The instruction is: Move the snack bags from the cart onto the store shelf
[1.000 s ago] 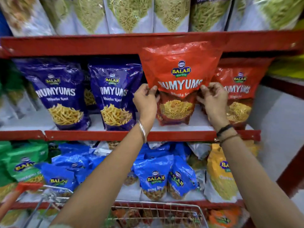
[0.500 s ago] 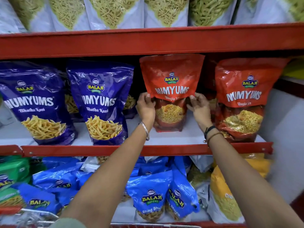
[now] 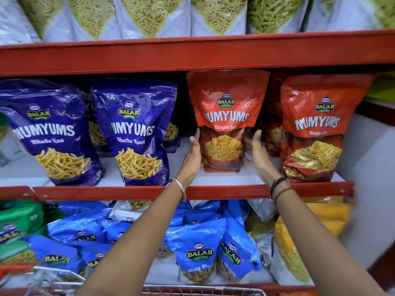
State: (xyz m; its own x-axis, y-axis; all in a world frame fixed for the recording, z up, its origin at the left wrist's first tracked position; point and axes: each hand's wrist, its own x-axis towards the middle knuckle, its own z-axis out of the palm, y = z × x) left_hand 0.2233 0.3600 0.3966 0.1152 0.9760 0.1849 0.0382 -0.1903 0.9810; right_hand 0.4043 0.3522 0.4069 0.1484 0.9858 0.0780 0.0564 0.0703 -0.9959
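Note:
A red Numyums snack bag [image 3: 227, 116] stands upright on the white middle shelf [image 3: 222, 178], under the red upper shelf edge. My left hand [image 3: 193, 155] lies flat against the bag's lower left side, fingers straight. My right hand [image 3: 255, 153] is at its lower right side, fingers spread and barely touching it. Neither hand closes around the bag. A second red Numyums bag [image 3: 316, 124] stands just to the right. The wire cart rim [image 3: 203, 291] shows at the bottom edge; its contents are hidden.
Two purple Numyums bags [image 3: 132, 129] stand to the left on the same shelf. Blue bags [image 3: 198, 253] and a yellow bag [image 3: 299, 242] fill the lower shelf. Pale bags [image 3: 218, 13] line the top shelf. A grey wall [image 3: 367, 167] closes the right side.
The red bag went from held in front of the shelf edge to standing on the shelf. Both hands slid down its sides and opened.

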